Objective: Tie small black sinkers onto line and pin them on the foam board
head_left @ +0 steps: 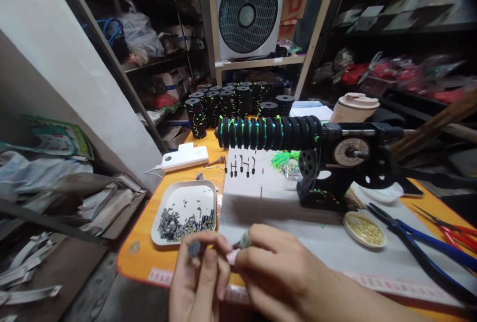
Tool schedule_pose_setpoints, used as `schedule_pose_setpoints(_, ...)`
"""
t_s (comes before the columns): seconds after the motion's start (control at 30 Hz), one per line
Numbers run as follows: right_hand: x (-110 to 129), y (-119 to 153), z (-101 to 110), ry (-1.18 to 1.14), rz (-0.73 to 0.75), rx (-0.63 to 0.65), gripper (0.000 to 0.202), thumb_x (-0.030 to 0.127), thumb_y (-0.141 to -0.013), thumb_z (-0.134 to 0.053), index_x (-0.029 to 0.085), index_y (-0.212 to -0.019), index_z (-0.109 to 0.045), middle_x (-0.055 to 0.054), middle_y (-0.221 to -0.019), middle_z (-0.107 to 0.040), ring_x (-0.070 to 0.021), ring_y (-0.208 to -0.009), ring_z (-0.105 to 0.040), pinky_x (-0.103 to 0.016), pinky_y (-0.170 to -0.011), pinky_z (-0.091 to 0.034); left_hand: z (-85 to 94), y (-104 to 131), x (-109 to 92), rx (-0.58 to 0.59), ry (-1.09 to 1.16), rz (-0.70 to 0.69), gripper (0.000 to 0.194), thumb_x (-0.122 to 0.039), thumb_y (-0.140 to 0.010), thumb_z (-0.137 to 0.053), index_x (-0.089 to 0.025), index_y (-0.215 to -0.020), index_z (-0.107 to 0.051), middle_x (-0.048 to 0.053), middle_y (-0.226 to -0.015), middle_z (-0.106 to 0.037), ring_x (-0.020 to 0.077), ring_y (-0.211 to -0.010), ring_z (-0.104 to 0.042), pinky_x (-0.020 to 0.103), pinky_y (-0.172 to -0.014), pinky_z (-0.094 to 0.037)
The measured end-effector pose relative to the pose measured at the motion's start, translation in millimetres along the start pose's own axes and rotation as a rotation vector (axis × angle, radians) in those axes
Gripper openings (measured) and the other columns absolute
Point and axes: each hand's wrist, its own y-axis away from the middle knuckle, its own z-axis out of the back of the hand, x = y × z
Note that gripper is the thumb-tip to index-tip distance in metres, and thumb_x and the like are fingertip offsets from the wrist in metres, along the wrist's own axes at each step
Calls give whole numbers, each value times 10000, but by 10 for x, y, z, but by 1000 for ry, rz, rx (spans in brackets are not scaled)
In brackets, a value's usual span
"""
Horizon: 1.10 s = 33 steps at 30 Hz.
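My left hand [203, 277] and my right hand [283, 267] meet at the near edge of the table, both with fingers closed in a pinch. A small dark blue-grey piece [194, 249] shows at the left index finger. Between the fingertips of the right hand is a small greenish piece [245, 240], with a pinkish bit below it; what these are I cannot make out. Left of the hands, a white tray [167, 194] holds many small dark pieces. Several small dark parts [241, 164] lie in rows on the white sheet [244, 198].
A black hand-cranked winder [320, 183] carries a ribbed spool [268, 133] wound with green line. Black spools [227, 101] stand behind it. To the right are a dish of gold bits [365, 230], blue-handled pliers [406, 232], red scissors [462, 237] and a lidded cup [354, 107]. A white device [186, 157] lies left.
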Motion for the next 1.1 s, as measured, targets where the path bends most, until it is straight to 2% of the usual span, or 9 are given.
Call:
schedule_pose_setpoints(0.07, 7, -5, 19, -107, -118, -81, 176, 162, -918, -491, 146, -801, -621, -11, -698, -493, -121, -609, -468, -232, -531, -363, -3, -48, 43, 32, 57, 97, 201, -391, -801, -746, -212, -838, -662, 6, -820, -660, 19, -475, -409, 146, -507, -385)
schedule_pose_setpoints(0.17, -17, -19, 39, -218, -270, -178, 148, 144, -914, -528, 164, -828, -647, 1, -697, -494, -117, -635, -494, -217, -549, -382, -36, -62, 133, 121, 116, 183, 199, -377, -796, -756, -203, -846, -672, -7, -750, -620, 23, -481, -407, 144, -506, -369)
schedule_pose_setpoints(0.3, -94, -19, 28, -274, -336, -223, 142, 203, -923, -590, 192, -851, -711, -8, -700, -547, -135, -687, -527, -233, -606, -418, -77, -31, 225, 156, 88, 247, 280, -425, -784, -760, -186, -897, -666, 0, -694, -609, 45, -496, -421, 155, -484, -337)
schedule_pose_setpoints(0.4, -135, -4, 13, -303, -381, -227, 141, 223, -915, -626, 217, -864, -757, -10, -693, -572, -137, -677, -549, -237, -606, -423, -83, -21, 249, 169, 2, 204, 306, -457, -797, -737, -182, -873, -627, -12, -657, -582, 60, -514, -419, 161, -490, -339)
schedule_pose_setpoints(0.53, -121, 7, 9, -276, -346, -217, 139, 202, -905, -634, 214, -899, -773, -11, -681, -564, -128, -639, -531, -227, -562, -400, -63, 1, 263, 146, -233, 99, 301, -500, -866, -633, -202, -857, -594, -23, -660, -546, 89, -548, -416, 183, -526, -367)
schedule_pose_setpoints(0.7, -66, 1, 18, -212, -282, -223, 125, 123, -874, -601, 154, -792, -690, 2, -662, -519, -118, -630, -500, -227, -566, -389, -12, 51, 311, 138, -455, -50, 284, -497, -921, -538, -226, -926, -625, 67, -905, -663, 210, -850, -586, 288, -763, -445)
schedule_pose_setpoints(0.87, -105, 27, 24, -212, -239, -216, 138, 161, -914, -606, 199, -910, -739, -12, -693, -561, -128, -637, -507, -231, -551, -385, 27, 73, 342, 104, -536, -69, 204, -404, -932, -546, -238, -1015, -631, 99, -987, -675, 267, -950, -595, 346, -821, -427)
schedule_pose_setpoints(1.0, -123, 33, 12, -193, -176, -227, 135, 134, -901, -613, 176, -923, -739, -19, -693, -561, -126, -630, -508, -225, -536, -388, 25, 91, 342, 71, -592, -96, 261, -408, -927, -548, -234, -1113, -605, 126, -1078, -667, 293, -1037, -572, 377, -874, -403)
schedule_pose_setpoints(1.1, -88, 28, 4, -163, -156, -251, 128, 101, -886, -588, 138, -885, -711, -23, -679, -571, -126, -622, -493, -230, -551, -405, 0, 115, 347, 95, -563, -89, 247, -453, -940, -518, -240, -1026, -608, 110, -1078, -667, 273, -1007, -588, 361, -844, -413)
